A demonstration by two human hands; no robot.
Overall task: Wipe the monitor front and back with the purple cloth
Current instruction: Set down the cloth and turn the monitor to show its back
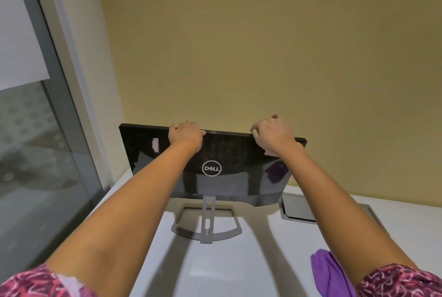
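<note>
I see my left grip [186,133] clamped over the top edge of the one monitor [229,153], whose back faces me. My right grip [272,133] curls its fingers over the same edge. One purple cloth [326,270] lies unheld on the worktop [239,261], beside my right forearm.

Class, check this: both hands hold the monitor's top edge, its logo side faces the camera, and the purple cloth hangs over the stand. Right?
One slip: the head view shows the purple cloth lying on the table, not over the stand. The left hand and right hand hold the monitor by its top edge, logo side facing the camera.
</note>
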